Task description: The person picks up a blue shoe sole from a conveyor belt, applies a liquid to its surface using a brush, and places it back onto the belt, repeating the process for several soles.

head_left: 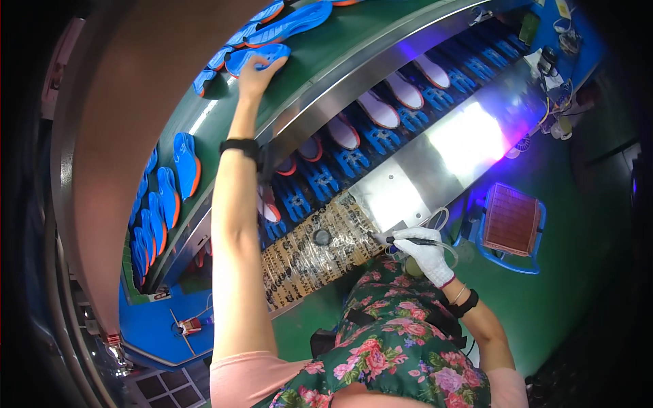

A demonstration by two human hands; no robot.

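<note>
Insoles, blue w/ orange edges (178,178), lie in a curved row at far left on the green conveyor belt (320,51), long axes roughly upright in view, slightly fanned. More of same kind run along belt top toward upper centre.

L hand (255,75): arm fully extended up, black wristband (239,146) on forearm. Fingers spread flat and pressed on one blue insole (262,56); palm down, not closed around it. That insole sits at upper-left of belt, long axis near-horizontal w/ slight tilt, toe end pointing right-up, heel end toward neighbouring insoles at left. A longer insole (296,22) lies just above it, same heading.

Centre: bright steel rail (354,75) separates belt from a lower track. Lower track carries blue jigs (354,162) w/ white shoe soles (379,109) in a diagonal line, lower-left to upper-right. Rail and track lie between the person's body and belt; L arm crosses over both. Below the track: worn patterned panel (313,248) w/ a round dark knob (321,236), then a shiny metal cover (442,153) w/ strong glare.

R hand (425,251): white glove, closed around a thin dark pen-like tool (411,241). Tool long axis near-horizontal, tip pointing left toward panel edge. Cable loops from hand. Black wristband on R wrist.

Right: blue tray w/ red-brown ribbed pad (510,219) on green table, apart from R hand. Floral apron (394,340) at bottom.
</note>
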